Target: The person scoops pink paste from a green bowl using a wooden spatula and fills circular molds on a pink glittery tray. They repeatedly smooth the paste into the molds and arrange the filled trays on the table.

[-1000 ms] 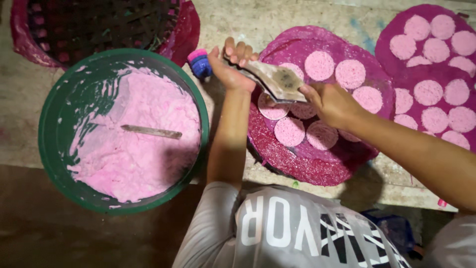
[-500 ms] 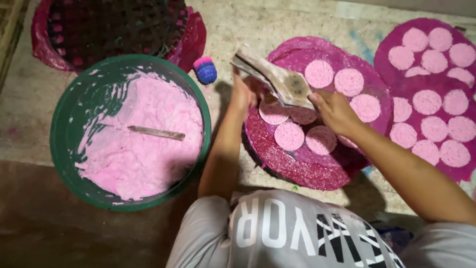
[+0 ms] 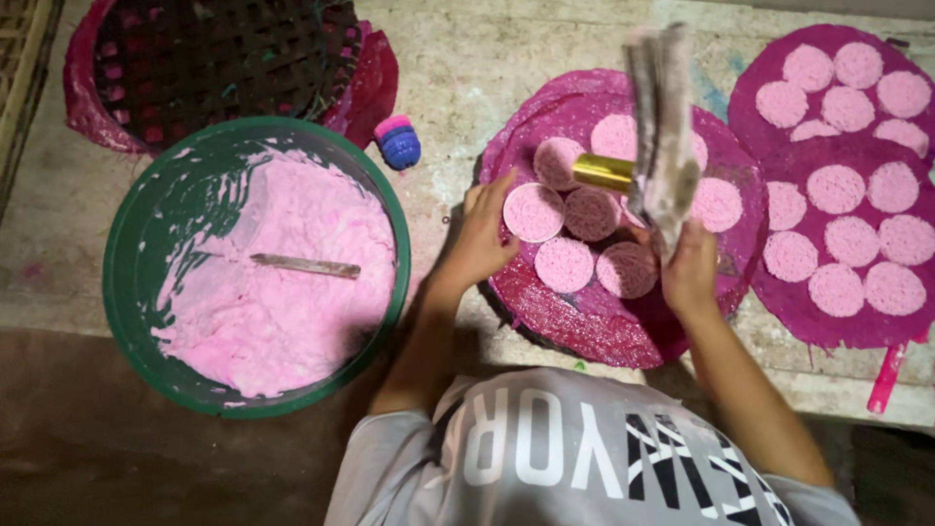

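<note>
My right hand [image 3: 690,271] is closed around a flat, dough-caked tool [image 3: 664,127] held upright over a round magenta mat [image 3: 575,326]. A short brass-coloured cylinder [image 3: 602,171] sticks out from the tool's side. The tool is blurred. My left hand [image 3: 482,239] rests with fingers spread on the mat's left edge, fingertips next to a round pink disc [image 3: 533,211]. Several more pink discs lie on the mat, some hidden behind the tool.
A green basin [image 3: 161,209] of pink batter with a flat stick [image 3: 305,265] stands at the left. A small blue and pink object [image 3: 398,143] lies behind it, a dark woven tray [image 3: 224,58] farther back. A second mat [image 3: 779,321] with several discs is at the right.
The tool has swung from lying flat across both hands to upright in my right hand. My left hand has let go of it and come down on the mat's edge.
</note>
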